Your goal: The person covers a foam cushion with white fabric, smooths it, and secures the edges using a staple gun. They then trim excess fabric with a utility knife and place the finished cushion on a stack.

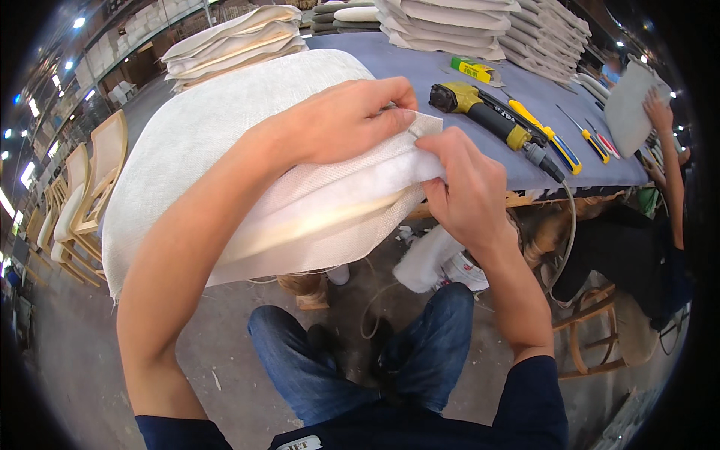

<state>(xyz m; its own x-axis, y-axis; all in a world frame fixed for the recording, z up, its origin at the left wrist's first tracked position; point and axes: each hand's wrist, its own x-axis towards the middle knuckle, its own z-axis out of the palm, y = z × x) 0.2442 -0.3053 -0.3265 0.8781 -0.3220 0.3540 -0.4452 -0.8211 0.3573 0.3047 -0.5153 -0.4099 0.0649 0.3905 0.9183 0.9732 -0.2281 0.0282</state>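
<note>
A chair-seat cushion (232,97) in pale woven fabric rests on the near left part of the table, tilted and overhanging the front edge. Along its open near side, white batting (345,180) and a strip of yellowish foam (311,225) show between the fabric layers. My left hand (356,120) reaches across the top, thumb and curled fingers closed on the fabric at the cushion's right corner. Close beside it, my right hand (469,180) pinches the fabric edge and some batting at that corner. Parts of both hands' grips are hidden by the fingers.
On the blue-covered table (420,67) lie a black-and-yellow air stapler (491,112) with a hose, yellow-blue pliers (555,142), a screwdriver (592,142) and a small green box (474,70). Stacked cushions (450,26) stand behind. Another person (652,247) works at right; chairs (82,187) stand left.
</note>
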